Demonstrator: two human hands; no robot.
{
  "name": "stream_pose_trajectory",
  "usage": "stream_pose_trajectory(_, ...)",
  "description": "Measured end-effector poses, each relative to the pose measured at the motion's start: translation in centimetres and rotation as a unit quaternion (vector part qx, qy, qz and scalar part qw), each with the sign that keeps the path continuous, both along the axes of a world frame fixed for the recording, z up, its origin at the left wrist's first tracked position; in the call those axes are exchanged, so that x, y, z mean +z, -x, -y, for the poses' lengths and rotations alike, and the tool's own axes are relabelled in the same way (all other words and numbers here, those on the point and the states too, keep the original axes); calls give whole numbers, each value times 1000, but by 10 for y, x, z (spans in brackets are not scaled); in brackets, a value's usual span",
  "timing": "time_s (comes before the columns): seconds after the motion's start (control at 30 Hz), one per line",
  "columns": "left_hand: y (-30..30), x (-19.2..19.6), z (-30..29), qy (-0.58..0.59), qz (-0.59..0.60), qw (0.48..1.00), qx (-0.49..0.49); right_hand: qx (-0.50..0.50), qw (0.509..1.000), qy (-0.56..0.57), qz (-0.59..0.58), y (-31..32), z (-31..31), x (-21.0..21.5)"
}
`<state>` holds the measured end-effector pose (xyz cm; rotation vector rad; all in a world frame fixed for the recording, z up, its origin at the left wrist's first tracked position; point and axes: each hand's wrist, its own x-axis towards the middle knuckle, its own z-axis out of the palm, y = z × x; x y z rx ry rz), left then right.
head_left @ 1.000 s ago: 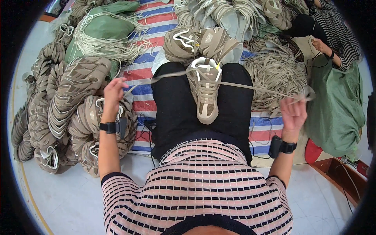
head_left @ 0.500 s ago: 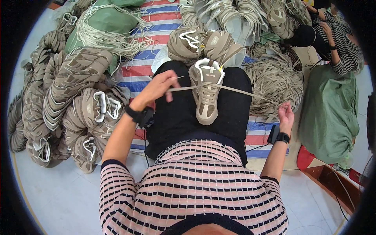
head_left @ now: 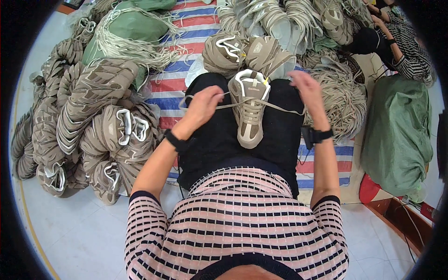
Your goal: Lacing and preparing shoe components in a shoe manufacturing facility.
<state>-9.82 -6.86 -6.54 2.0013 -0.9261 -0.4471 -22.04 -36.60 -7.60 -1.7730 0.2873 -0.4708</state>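
Note:
A beige and brown sneaker with a white lining rests between my thighs, toe toward me. Its flat beige shoelace crosses the upper eyelets and runs out to both sides. Left of the shoe, my left hand is closed in a pinch on the lace, part of which loops out behind the hand. A thin pale tip pokes from its fingertips toward the shoe. My right hand is raised to the right of the shoe, its fingers smeared by motion. The right lace end curls up near it; whether the hand holds it is unclear.
Stacks of sneaker uppers lie at left, more at the far side. Beyond my right knee is a heap of laces. A green sack stands at right. Another person works at the far right.
My right hand has swung inward and up from the far right, and the right lace has gone slack. My left hand has shifted slightly right, with a lace loop now behind it.

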Motion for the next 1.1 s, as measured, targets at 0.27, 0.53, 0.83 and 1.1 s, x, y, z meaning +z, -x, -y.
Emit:
stream_pose_trajectory(0.27, 14, -5, 32, -132, 112, 985, -12, 225, 926, 295, 68, -50, -67, -3)
stream_pose_trajectory(0.53, 22, 1, 46, -139, 193, 971, -11, 251, 946, 205, -18, -45, -70, -9)
stream_pose_trajectory(0.83, 8, -2, 52, -199, 59, 978, 28, 239, 954, 174, -47, -46, -74, -5)
stream_pose_trajectory(1.1, -6, 0, 45, -148, 2, 988, -53, 257, 939, 211, -87, -55, -71, -16)
